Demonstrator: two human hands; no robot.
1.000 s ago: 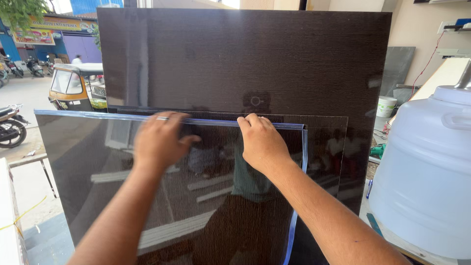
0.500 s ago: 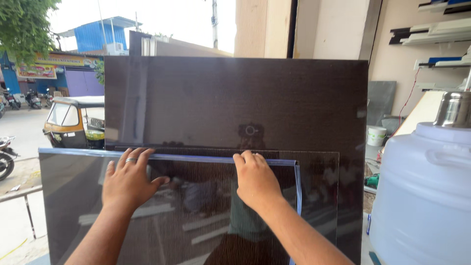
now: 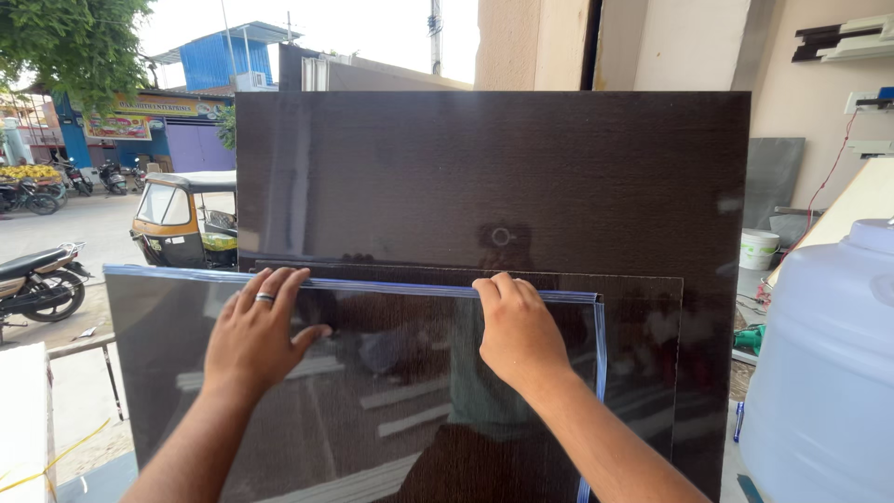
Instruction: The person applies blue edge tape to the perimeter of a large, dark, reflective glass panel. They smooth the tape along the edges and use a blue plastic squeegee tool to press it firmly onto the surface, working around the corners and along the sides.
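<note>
A glossy dark panel [image 3: 391, 410] with a thin blue film along its edges stands upright in front of me. My left hand [image 3: 253, 335], a ring on one finger, lies flat on its face with the fingertips at the top edge. My right hand [image 3: 517, 331] curls its fingers over the top edge near the panel's right corner. Behind it stand a slightly larger dark board [image 3: 643, 345] and a much taller dark wood-grain board [image 3: 484, 177].
A large white plastic water drum [image 3: 824, 373] stands close at the right. A white bucket [image 3: 759, 250] sits further back on the right. At the left are a white surface edge [image 3: 23, 419], a street with a parked auto-rickshaw [image 3: 182, 219] and a motorcycle [image 3: 37, 279].
My view has shifted upward, so more sky and wall show. Both hands have stayed on the panel's top edge, the left now flatter with fingers spread.
</note>
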